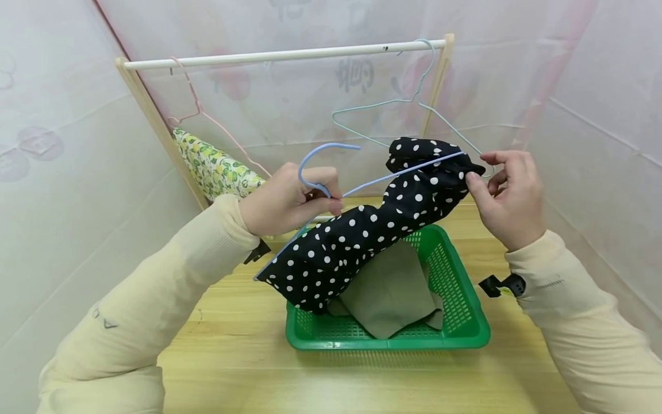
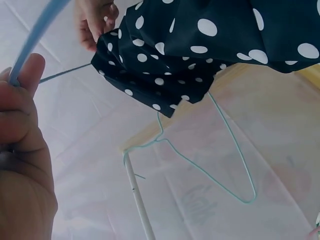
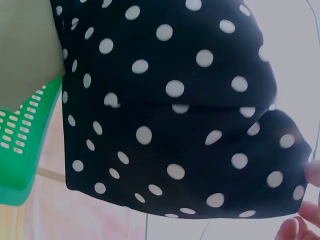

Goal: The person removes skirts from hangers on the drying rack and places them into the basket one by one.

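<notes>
L hand (image 1: 295, 198) grips blue hanger (image 1: 331, 144) by neck; R hand (image 1: 512, 198) pinches corner of blk dotted cloth (image 1: 357, 244), bunched along hanger, above grn basket (image 1: 388, 344). From here I'd hold neck steady, ease R corner toward hanger tip, w/o yanking.

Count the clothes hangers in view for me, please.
3. Pink hanger: near the white rail's left end. Mint hanger: near its right end. Blue hanger: in the left hand. More could be hidden under the olive cloth.
</notes>
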`<state>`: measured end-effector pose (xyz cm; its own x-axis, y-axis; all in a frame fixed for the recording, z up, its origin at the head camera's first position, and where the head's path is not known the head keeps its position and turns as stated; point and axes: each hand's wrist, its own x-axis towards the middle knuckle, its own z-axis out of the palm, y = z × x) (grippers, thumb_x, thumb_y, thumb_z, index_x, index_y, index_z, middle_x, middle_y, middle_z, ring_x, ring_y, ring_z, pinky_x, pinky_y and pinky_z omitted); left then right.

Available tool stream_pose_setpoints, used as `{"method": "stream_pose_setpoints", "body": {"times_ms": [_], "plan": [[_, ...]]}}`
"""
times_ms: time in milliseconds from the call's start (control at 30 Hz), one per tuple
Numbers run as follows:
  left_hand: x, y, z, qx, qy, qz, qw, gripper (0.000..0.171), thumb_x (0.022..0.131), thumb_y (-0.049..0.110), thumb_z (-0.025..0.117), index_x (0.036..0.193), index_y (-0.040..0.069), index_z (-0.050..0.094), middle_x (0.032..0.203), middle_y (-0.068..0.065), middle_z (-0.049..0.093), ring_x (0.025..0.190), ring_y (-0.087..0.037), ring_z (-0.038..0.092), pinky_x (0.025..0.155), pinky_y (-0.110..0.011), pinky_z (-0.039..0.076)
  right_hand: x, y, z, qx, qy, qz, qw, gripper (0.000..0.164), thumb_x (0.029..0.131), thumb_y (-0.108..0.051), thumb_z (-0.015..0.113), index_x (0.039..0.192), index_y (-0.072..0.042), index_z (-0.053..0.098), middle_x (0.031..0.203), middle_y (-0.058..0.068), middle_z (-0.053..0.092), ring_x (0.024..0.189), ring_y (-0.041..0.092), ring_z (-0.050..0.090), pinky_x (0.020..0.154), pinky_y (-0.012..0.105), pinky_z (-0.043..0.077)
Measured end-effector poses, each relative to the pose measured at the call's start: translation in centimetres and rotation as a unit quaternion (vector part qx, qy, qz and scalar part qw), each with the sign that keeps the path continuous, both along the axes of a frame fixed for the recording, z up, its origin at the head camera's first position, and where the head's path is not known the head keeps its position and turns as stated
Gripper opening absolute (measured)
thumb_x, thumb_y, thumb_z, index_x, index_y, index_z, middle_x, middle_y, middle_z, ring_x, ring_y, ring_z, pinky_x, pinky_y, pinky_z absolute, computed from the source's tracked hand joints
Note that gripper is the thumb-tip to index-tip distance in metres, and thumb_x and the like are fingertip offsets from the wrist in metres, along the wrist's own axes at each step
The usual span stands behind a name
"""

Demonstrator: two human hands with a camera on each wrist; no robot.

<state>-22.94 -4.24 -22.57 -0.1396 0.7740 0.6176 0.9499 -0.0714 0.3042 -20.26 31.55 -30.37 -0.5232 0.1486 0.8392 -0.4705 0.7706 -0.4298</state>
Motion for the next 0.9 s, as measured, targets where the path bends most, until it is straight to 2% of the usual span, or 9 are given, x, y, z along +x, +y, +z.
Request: {"method": "stream_pose_setpoints", "body": {"times_ms": [100, 167, 333, 467, 567, 600, 767, 833, 900], "plan": [[0.3, -0.4, 0.0, 0.001, -0.007, -0.009, 0.9999, 0.02, 0.084, -0.006, 0.07, 0.081, 0.007, 0.054, 0.071, 0.008, 0.065, 0.047, -0.003, 0.036, 0.044, -0.02, 0.028, 0.3, 0.1, 0.1, 0.011, 0.01, 0.008, 1.0, 0.034, 0.087, -0.022, 0.067, 0.115, -0.004, 0.067, 0.102, -0.003, 0.059, 0.065, -0.003, 0.044, 0.06, 0.016, 0.034], [0.3, -0.7, 0.0, 0.001, -0.014, -0.017, 0.9998, 0.02, 0.083, -0.007, 0.07, 0.082, 0.006, 0.055, 0.073, 0.008, 0.066, 0.047, -0.003, 0.036, 0.044, -0.02, 0.028, 0.5, 0.1, 0.1, 0.015, 0.016, 0.015, 1.0, 0.033, 0.088, -0.025, 0.066, 0.115, -0.006, 0.068, 0.097, 0.0, 0.062, 0.065, -0.004, 0.044, 0.06, 0.015, 0.034], [0.2, -1.1, 0.0, 0.0, -0.028, -0.026, 0.9993, 0.019, 0.083, -0.009, 0.068, 0.083, 0.004, 0.055, 0.079, 0.006, 0.07, 0.046, -0.002, 0.039, 0.043, -0.019, 0.029, 1.3, -0.1, -0.1, 0.004, 0.025, 0.035, 0.999, 0.029, 0.088, -0.026, 0.064, 0.105, -0.004, 0.073, 0.089, -0.021, 0.06, 0.065, -0.005, 0.048, 0.06, 0.012, 0.036], [-0.1, -1.3, -0.2, 0.008, -0.037, -0.012, 0.9992, 0.017, 0.085, -0.011, 0.065, 0.086, 0.002, 0.055, 0.081, 0.0, 0.07, 0.057, -0.005, 0.056, 0.047, -0.02, 0.035, 1.6, -0.3, -0.5, 0.014, 0.029, 0.044, 0.999, 0.027, 0.087, -0.026, 0.065, 0.092, 0.0, 0.073, 0.085, -0.021, 0.059, 0.067, -0.004, 0.047, 0.06, 0.013, 0.033], [-0.4, -1.3, -0.4, 0.01, -0.041, 0.016, 0.999, 0.014, 0.088, -0.011, 0.061, 0.089, 0.001, 0.054, 0.082, -0.003, 0.071, 0.07, -0.008, 0.065, 0.049, -0.021, 0.038, 1.6, -0.4, -0.8, 0.02, 0.027, 0.048, 0.998, 0.028, 0.088, -0.026, 0.065, 0.086, 0.001, 0.071, 0.08, -0.013, 0.058, 0.067, -0.003, 0.045, 0.06, 0.015, 0.031], [-0.4, -1.2, -0.4, 0.01, -0.042, 0.027, 0.9987, 0.012, 0.09, -0.01, 0.06, 0.09, 0.001, 0.054, 0.082, -0.003, 0.071, 0.07, -0.008, 0.064, 0.049, -0.022, 0.037, 1.5, -0.5, -0.9, 0.019, 0.026, 0.049, 0.998, 0.028, 0.089, -0.026, 0.065, 0.086, 0.002, 0.07, 0.079, -0.01, 0.058, 0.067, -0.003, 0.045, 0.061, 0.015, 0.031], [-0.6, -0.8, -0.5, 0.008, -0.04, 0.11, 0.9931, 0.003, 0.095, 0.0, 0.057, 0.093, 0.002, 0.056, 0.081, 0.002, 0.07, 0.056, -0.006, 0.051, 0.048, -0.023, 0.033, 1.5, -0.8, -1.4, 0.009, 0.019, 0.044, 0.999, 0.027, 0.09, -0.024, 0.065, 0.085, 0.003, 0.069, 0.08, 0.008, 0.064, 0.074, -0.006, 0.05, 0.066, 0.013, 0.034], [-0.7, -0.5, -0.6, 0.012, -0.038, 0.144, 0.9888, 0.005, 0.096, 0.004, 0.057, 0.093, 0.002, 0.059, 0.08, 0.002, 0.069, 0.051, -0.007, 0.045, 0.048, -0.023, 0.033, 1.4, -0.9, -1.5, 0.003, 0.017, 0.04, 0.999, 0.027, 0.09, -0.023, 0.065, 0.086, 0.003, 0.07, 0.083, 0.013, 0.065, 0.079, -0.008, 0.051, 0.069, 0.012, 0.035], [-0.8, -0.2, -0.7, 0.017, -0.043, 0.172, 0.984, 0.009, 0.097, 0.007, 0.056, 0.093, 0.001, 0.062, 0.079, 0.002, 0.068, 0.049, -0.008, 0.044, 0.047, -0.023, 0.033, 1.4, -0.9, -1.7, 0.0, 0.012, 0.034, 0.999, 0.027, 0.09, -0.023, 0.066, 0.088, 0.004, 0.07, 0.084, 0.017, 0.065, 0.082, -0.009, 0.051, 0.07, 0.012, 0.035]]}}
